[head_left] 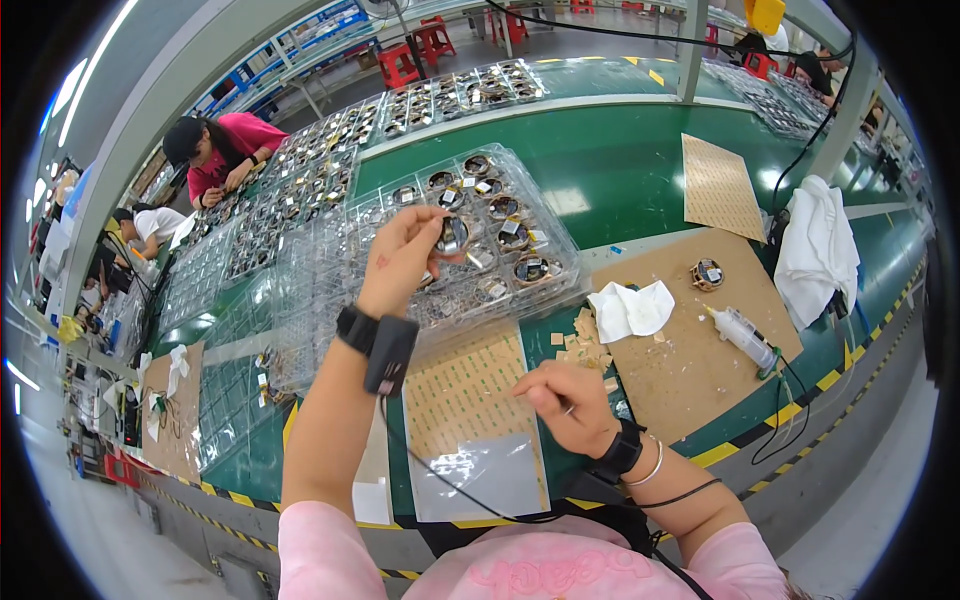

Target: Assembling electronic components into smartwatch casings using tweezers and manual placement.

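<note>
My left hand point(405, 250) pinches a round electronic part point(453, 236), dark and shiny, above the stacked clear plastic trays point(560, 250). Round parts with small wires and white labels sit in the top tray's pockets. My right hand point(572, 405) is closed, its index finger and thumb together, over the right side of a tan sheet point(465, 385) with rows of small green marks. A small dark, shiny bit shows at its curled fingers, too little to name. Small tan squares point(585, 345) lie scattered beyond that hand.
On a brown board point(665, 385) at right are a white cloth point(632, 308), a copper-coloured round part point(707, 274) and a syringe point(745, 338) with a cable. Another tan sheet point(715, 185) lies beyond. A person in pink point(240, 135) works at far left beside more trays.
</note>
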`<action>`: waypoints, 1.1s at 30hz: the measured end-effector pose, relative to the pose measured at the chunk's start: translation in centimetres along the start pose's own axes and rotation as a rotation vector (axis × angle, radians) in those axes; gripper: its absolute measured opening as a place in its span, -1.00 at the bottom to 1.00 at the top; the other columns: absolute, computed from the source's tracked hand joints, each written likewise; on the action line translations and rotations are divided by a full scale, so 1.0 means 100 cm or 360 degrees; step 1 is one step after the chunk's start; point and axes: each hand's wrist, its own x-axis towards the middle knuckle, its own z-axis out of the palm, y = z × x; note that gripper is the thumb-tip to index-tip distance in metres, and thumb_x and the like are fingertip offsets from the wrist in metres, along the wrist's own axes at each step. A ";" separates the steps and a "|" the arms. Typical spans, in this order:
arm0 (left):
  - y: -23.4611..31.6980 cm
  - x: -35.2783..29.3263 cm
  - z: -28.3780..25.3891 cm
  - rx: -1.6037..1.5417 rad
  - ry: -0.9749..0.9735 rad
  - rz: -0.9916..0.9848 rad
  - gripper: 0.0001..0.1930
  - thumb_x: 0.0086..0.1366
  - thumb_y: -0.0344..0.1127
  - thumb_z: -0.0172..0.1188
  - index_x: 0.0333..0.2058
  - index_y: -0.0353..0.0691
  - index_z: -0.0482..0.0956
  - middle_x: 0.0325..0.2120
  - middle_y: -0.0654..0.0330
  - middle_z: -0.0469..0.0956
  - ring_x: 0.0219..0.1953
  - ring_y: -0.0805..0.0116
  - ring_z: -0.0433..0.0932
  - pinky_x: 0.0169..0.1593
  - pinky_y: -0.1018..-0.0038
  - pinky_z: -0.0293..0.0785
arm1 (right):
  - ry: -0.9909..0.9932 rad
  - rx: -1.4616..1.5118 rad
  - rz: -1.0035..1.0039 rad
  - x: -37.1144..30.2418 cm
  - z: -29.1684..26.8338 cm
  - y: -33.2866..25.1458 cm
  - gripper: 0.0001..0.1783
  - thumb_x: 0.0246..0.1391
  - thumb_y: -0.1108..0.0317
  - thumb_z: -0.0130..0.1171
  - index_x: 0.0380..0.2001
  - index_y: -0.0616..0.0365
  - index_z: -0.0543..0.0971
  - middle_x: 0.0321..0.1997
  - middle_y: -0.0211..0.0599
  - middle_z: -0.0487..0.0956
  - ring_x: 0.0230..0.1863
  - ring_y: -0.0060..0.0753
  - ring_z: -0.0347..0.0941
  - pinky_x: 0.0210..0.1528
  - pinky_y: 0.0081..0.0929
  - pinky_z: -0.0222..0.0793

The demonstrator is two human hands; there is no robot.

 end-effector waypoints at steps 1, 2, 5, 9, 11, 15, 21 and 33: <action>0.008 -0.016 0.003 -0.0182 -0.0143 -0.0120 -0.79 0.37 -0.29 -0.03 -0.13 -0.24 0.46 -0.46 0.29 0.53 -0.43 0.50 0.57 -0.51 0.65 0.37 | -0.0006 -0.0003 0.0017 0.001 -0.002 0.003 -0.75 0.17 0.27 0.02 -0.48 0.17 0.55 -0.56 -0.30 0.46 -0.59 -0.46 0.37 -0.54 -0.55 0.24; 0.011 -0.033 0.002 -0.0187 -0.0129 -0.0139 -0.79 0.37 -0.29 -0.03 -0.13 -0.24 0.46 -0.46 0.29 0.53 -0.43 0.50 0.57 -0.51 0.65 0.37 | 0.0041 0.0093 0.0020 0.003 -0.002 0.006 -0.65 0.22 0.19 -0.06 -0.48 0.18 0.55 -0.54 -0.31 0.44 -0.59 -0.47 0.35 -0.52 -0.55 0.23; 0.006 -0.076 0.000 -0.0193 -0.0276 -0.0280 -0.72 0.40 -0.24 -0.09 -0.05 -0.25 0.45 -0.44 0.29 0.52 -0.50 0.52 0.56 -0.53 0.68 0.37 | 0.0127 0.0270 0.0081 0.005 -0.005 0.014 -0.45 0.30 0.02 -0.24 -0.49 0.21 0.55 -0.51 -0.34 0.39 -0.57 -0.50 0.30 -0.49 -0.55 0.21; -0.013 -0.120 0.000 -0.0547 -0.0470 -0.0452 -0.71 0.41 -0.24 -0.12 -0.03 -0.25 0.43 -0.45 0.31 0.49 -0.51 0.50 0.57 -0.54 0.66 0.39 | 0.0089 0.0448 0.0230 0.005 -0.011 0.019 -0.39 0.32 -0.04 -0.31 -0.48 0.24 0.52 -0.46 -0.37 0.33 -0.59 -0.59 0.24 -0.57 -0.68 0.12; -0.017 -0.134 0.000 -0.0566 -0.0568 -0.0612 -0.71 0.40 -0.24 -0.08 -0.02 -0.26 0.42 -0.44 0.32 0.47 -0.49 0.52 0.55 -0.50 0.67 0.39 | -0.0018 0.0665 0.0451 0.007 -0.013 0.011 -0.32 0.31 -0.11 -0.39 -0.52 0.23 0.49 -0.44 -0.39 0.27 -0.60 -0.63 0.21 -0.50 -0.69 0.21; -0.033 -0.147 0.000 -0.0436 -0.0716 -0.0574 -0.69 0.33 -0.28 0.04 0.01 -0.25 0.37 -0.43 0.34 0.44 -0.45 0.57 0.49 -0.43 0.68 0.38 | -0.0086 0.1055 0.0673 0.011 -0.010 0.014 -0.42 0.29 -0.06 -0.27 -0.53 0.20 0.46 -0.40 -0.38 0.25 -0.59 -0.67 0.20 -0.47 -0.72 0.28; -0.071 -0.162 0.012 -0.0265 -0.0563 -0.0231 -0.51 0.12 -0.34 0.30 -0.01 -0.22 0.30 -0.42 0.32 0.41 -0.42 0.59 0.39 -0.39 0.62 0.36 | -0.0107 0.1101 0.0924 0.013 0.002 0.001 -0.75 0.16 0.22 0.10 -0.45 0.19 0.44 -0.33 -0.33 0.28 -0.51 -0.67 0.30 -0.43 -0.70 0.35; -0.067 -0.162 0.003 0.0148 -0.0663 -0.0253 -0.45 0.04 -0.37 0.34 -0.06 -0.19 0.21 -0.45 0.12 0.53 -0.46 0.23 0.56 -0.37 0.45 0.43 | -0.0491 0.0577 0.0817 0.005 0.017 0.005 -0.85 -0.02 0.43 0.25 -0.41 0.16 0.47 -0.36 -0.33 0.43 -0.30 -0.44 0.45 -0.26 -0.55 0.33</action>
